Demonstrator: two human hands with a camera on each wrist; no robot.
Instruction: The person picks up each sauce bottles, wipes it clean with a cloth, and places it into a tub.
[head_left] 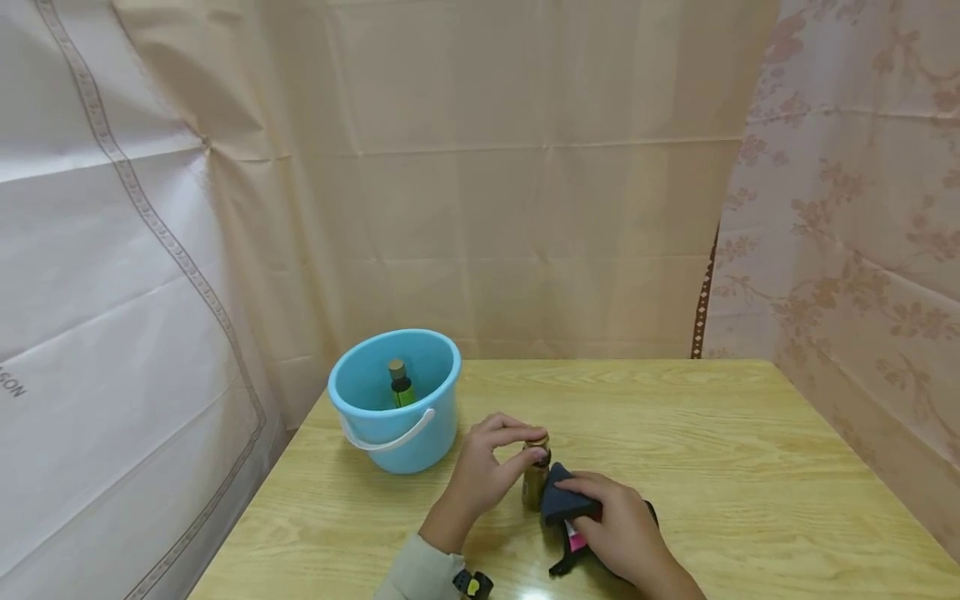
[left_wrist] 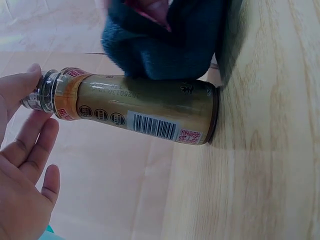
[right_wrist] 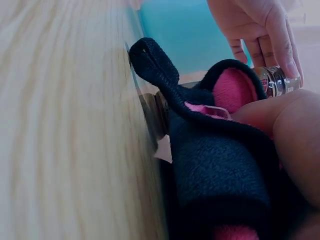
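A gold-brown labelled bottle (head_left: 535,486) stands upright on the wooden table. My left hand (head_left: 483,471) pinches its capped top between thumb and fingers; the other fingers show extended in the left wrist view. My right hand (head_left: 622,527) grips a dark blue cloth (head_left: 562,500) with a pink inner side and black edging. The cloth bears against the side of the bottle, and in the left wrist view it covers part of the label, leaving the barcode visible. In the right wrist view a black loop (right_wrist: 152,60) hangs from the cloth near the tabletop.
Left of the hands stands a light blue bucket (head_left: 423,450) with a white handle (head_left: 397,442). Inside it is a dark bottle (head_left: 402,387) with a green label. The wooden table (head_left: 735,467) reaches back to a beige curtain (head_left: 525,208).
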